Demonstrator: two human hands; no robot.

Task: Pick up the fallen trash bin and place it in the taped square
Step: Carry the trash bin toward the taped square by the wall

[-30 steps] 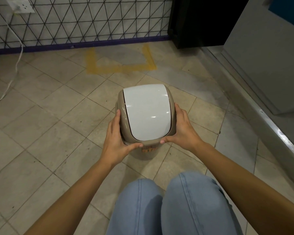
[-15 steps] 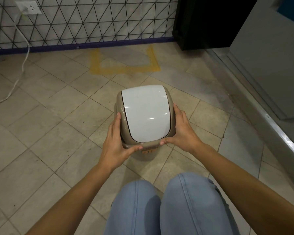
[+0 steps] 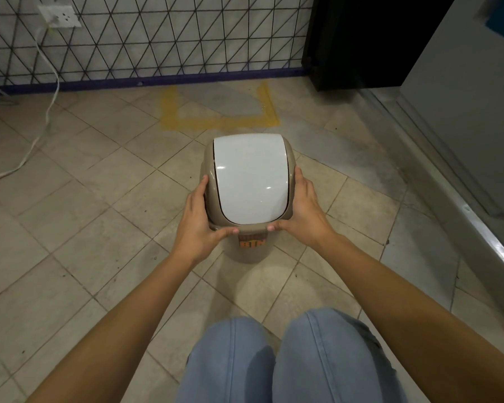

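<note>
The trash bin (image 3: 249,181) is beige with a white swing lid and stands upright, seen from above, in the middle of the tiled floor. An orange label shows on its near side below the rim. My left hand (image 3: 198,219) grips the left side of its rim and my right hand (image 3: 303,210) grips the right side, thumbs along the near edge. The taped square (image 3: 218,122), marked in yellow tape, lies on the floor just beyond the bin, against the wall. Whether the bin's base touches the floor is hidden.
A wall with a black wire grid (image 3: 157,39) and a purple skirting runs behind the tape. A white cable (image 3: 45,120) hangs from a socket (image 3: 60,16) at the left. A dark cabinet (image 3: 358,42) and a grey step (image 3: 463,216) border the right. My knees (image 3: 288,359) are below.
The bin, held in both hands, has moved forward toward the yellow tape, and the view has tilted so the wall and tape appear lower and nearer.
</note>
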